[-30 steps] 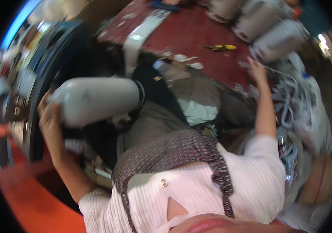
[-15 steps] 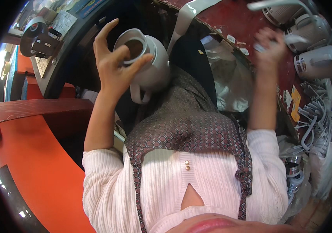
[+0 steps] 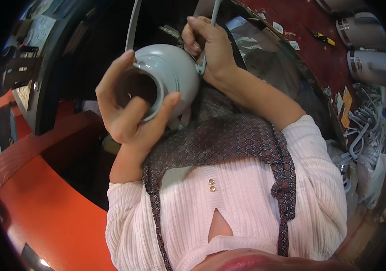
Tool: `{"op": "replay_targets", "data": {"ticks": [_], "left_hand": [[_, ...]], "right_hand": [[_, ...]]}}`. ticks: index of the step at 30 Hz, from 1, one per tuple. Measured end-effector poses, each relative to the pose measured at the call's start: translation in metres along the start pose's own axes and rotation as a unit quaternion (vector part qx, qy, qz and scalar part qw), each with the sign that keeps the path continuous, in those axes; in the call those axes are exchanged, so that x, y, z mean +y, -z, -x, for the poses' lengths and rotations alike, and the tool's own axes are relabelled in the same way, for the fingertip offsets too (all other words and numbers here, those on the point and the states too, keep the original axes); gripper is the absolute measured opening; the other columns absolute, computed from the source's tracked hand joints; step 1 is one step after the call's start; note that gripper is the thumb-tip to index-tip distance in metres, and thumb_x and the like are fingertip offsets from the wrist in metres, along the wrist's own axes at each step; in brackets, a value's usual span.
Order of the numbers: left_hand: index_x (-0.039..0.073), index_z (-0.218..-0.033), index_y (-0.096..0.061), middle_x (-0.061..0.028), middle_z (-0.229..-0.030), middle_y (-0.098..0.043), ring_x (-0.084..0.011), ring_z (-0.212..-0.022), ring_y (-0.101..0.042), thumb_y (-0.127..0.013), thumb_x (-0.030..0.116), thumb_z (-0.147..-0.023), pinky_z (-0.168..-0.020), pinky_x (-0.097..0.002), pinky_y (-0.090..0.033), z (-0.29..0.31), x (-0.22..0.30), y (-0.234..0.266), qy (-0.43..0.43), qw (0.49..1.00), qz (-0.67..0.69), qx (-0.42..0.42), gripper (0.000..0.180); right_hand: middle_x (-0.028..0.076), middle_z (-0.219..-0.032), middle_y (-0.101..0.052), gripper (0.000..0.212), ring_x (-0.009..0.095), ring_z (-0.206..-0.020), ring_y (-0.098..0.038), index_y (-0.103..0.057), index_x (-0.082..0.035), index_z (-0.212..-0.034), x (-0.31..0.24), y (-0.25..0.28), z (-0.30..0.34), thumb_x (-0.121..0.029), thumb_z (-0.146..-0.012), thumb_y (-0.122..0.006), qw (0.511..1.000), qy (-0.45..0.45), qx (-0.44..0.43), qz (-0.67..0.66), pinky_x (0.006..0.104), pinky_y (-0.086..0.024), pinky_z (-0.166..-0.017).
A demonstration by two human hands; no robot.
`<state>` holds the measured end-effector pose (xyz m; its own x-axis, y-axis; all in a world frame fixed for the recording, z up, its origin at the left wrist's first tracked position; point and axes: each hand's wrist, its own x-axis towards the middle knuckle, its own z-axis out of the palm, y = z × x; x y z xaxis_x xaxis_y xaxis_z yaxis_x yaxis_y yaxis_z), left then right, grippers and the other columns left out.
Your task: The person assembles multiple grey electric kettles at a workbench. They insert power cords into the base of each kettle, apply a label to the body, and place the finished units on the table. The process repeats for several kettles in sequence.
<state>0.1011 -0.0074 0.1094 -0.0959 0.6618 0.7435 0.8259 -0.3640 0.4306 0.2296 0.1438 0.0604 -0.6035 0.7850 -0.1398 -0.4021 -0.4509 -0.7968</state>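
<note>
A pale grey thermos jug (image 3: 177,67) is tilted on my lap, its wide round mouth facing my left. My left hand (image 3: 132,99) is closed on its rim, with bent fingers inside the mouth and the thumb along the outer edge. At the jug's right side, my right hand (image 3: 211,49) is closed round the lower part of a thin white carrying handle (image 3: 216,12). The handle's end touches the jug's side there. A second handle leg rises behind the left side of the rim. Top of the handle is out of view.
On the red table (image 3: 301,20) at right lie a yellow and black tool (image 3: 324,38) and small label scraps. More grey jugs (image 3: 373,63) stand at its far side. A bag of white handles (image 3: 369,153) is nearer. An orange chair (image 3: 48,198) is at left.
My right hand has come left from above the red table to the jug's side, with the white handle. The jug has turned its mouth more toward me and moved slightly lower.
</note>
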Motion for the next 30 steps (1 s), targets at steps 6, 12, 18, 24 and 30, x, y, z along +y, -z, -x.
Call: {"op": "replay_targets", "data": {"ticks": [6, 12, 18, 24, 30], "left_hand": [[0.005, -0.051, -0.043, -0.0278, -0.131, -0.053, -0.0439, -0.108, -0.063, -0.084, 0.047, -0.074, -0.096, -0.0575, -0.049, 0.007, 0.003, -0.009, -0.145, 0.984, 0.046, -0.095, 0.063], [0.007, -0.106, -0.066, -0.0181, -0.115, -0.061, -0.0303, -0.103, -0.065, -0.065, 0.047, -0.090, -0.093, -0.0390, -0.051, 0.013, -0.052, -0.016, 0.114, 0.980, -0.026, 0.159, 0.042], [-0.006, -0.138, -0.048, 0.0040, -0.072, -0.054, -0.0017, -0.061, -0.045, -0.069, 0.021, -0.094, -0.057, -0.0168, -0.036, 0.034, -0.093, -0.046, 0.453, 0.645, 0.608, 0.096, 0.056], [-0.003, -0.143, -0.045, 0.0061, -0.072, -0.049, -0.0007, -0.061, -0.040, -0.066, 0.025, -0.097, -0.056, -0.0155, -0.034, 0.019, -0.078, -0.066, 0.404, 0.722, 0.548, 0.125, 0.059], [0.004, -0.147, -0.044, 0.0034, -0.083, -0.057, -0.0021, -0.067, -0.047, -0.066, 0.023, -0.097, -0.062, -0.0176, -0.041, 0.025, -0.068, -0.066, 0.348, 0.774, 0.511, 0.133, 0.059]], "right_hand": [[0.011, -0.106, -0.069, 0.023, 0.015, -0.099, -0.063, -0.067, -0.001, -0.109, 0.019, 0.005, 0.000, -0.020, -0.098, -0.059, 0.976, -0.121, -0.028, 0.177, 0.0288, -0.049, -0.091], [0.019, -0.118, -0.067, 0.035, 0.024, -0.111, -0.064, -0.064, 0.001, -0.112, 0.001, 0.004, -0.009, -0.030, -0.103, -0.050, 0.954, 0.099, -0.181, 0.218, 0.0371, -0.048, -0.101], [0.018, -0.124, -0.062, 0.037, 0.020, -0.114, -0.059, -0.056, 0.003, -0.127, -0.014, -0.007, -0.011, -0.025, -0.103, -0.048, 0.922, 0.053, 0.050, 0.380, 0.0336, -0.046, -0.099], [0.020, -0.123, -0.065, 0.053, 0.031, -0.122, -0.056, -0.060, 0.005, -0.119, -0.027, -0.004, 0.026, -0.041, -0.105, -0.038, 0.873, 0.266, -0.229, 0.340, 0.0412, -0.040, -0.106], [0.021, -0.115, -0.068, 0.057, 0.033, -0.117, -0.059, -0.061, 0.006, -0.116, -0.035, -0.017, 0.030, -0.042, -0.106, -0.032, 0.806, 0.309, -0.283, 0.418, 0.0427, -0.043, -0.103]]}}
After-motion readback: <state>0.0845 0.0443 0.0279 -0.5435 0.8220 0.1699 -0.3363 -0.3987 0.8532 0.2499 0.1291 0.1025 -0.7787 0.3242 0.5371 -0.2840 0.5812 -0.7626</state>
